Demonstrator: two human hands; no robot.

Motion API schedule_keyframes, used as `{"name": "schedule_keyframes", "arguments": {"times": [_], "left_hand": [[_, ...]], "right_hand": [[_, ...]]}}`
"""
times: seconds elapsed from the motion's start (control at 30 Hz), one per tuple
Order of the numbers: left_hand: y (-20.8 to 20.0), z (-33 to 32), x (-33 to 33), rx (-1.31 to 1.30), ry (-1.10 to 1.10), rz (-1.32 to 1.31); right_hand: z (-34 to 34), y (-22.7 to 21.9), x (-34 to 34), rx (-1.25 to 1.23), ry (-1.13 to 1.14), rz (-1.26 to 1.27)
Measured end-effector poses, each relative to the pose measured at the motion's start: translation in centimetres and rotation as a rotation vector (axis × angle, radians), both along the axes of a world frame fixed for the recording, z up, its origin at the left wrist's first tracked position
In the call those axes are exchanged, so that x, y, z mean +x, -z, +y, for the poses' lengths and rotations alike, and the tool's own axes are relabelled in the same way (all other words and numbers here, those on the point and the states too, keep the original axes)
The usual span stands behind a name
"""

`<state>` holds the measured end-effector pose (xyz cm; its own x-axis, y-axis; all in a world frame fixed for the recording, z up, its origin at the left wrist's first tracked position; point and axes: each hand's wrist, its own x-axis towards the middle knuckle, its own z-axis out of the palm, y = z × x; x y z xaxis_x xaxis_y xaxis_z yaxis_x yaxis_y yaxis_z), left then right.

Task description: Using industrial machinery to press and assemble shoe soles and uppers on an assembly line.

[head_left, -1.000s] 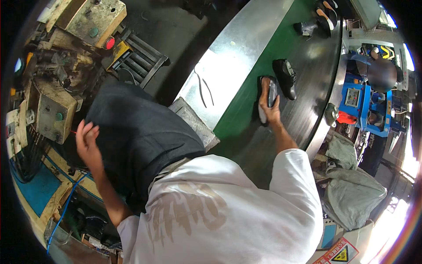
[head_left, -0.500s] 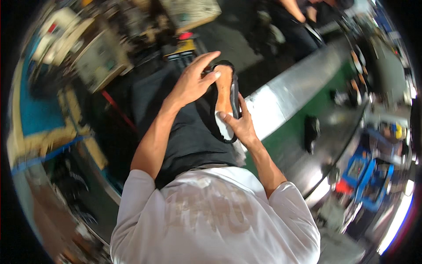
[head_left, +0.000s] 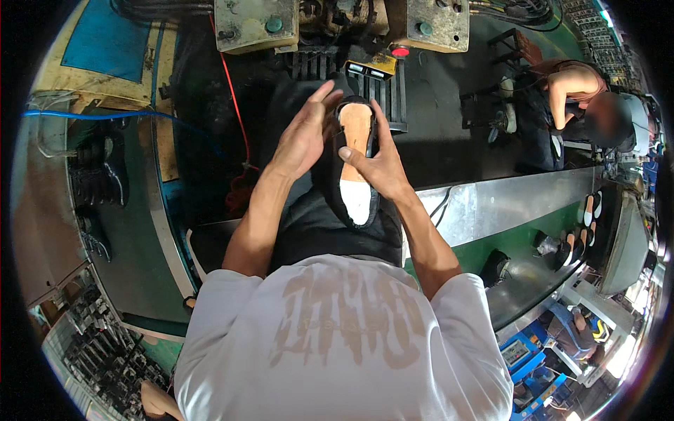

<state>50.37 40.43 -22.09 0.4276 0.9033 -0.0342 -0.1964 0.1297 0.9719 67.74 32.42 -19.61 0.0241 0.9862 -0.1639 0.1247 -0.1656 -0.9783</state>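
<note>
Right hand (head_left: 379,167) clamped a black shoe (head_left: 354,165), sole up, at twelve o'clock; the left hand (head_left: 303,137) lay flat against it, fingers together. At three o'clock ran a green conveyor (head_left: 523,242) carrying shoes; grimy machines (head_left: 256,24) stood beyond.

Shoe (head_left: 354,165) between hands, conveyor (head_left: 533,242) right.

a green conveyor belt (head_left: 523,242) with a steel edge carries several dark shoes (head_left: 495,266) and pale insoles (head_left: 588,209).
</note>
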Motion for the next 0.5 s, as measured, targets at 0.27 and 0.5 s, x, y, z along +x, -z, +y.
{"name": "schedule_keyframes", "arguments": {"times": [0.27,0.5], "left_hand": [[2.8,-4.0,2.5,-0.041,-0.007,0.079],[4.3,-2.9,5.1,-0.329,-0.27,0.023]], "right_hand": [[-1.6,2.1,0.6,0.022,0.033,-0.085],[-4.1,-2.2,0.8,0.084,-0.079,-0.66]]}}
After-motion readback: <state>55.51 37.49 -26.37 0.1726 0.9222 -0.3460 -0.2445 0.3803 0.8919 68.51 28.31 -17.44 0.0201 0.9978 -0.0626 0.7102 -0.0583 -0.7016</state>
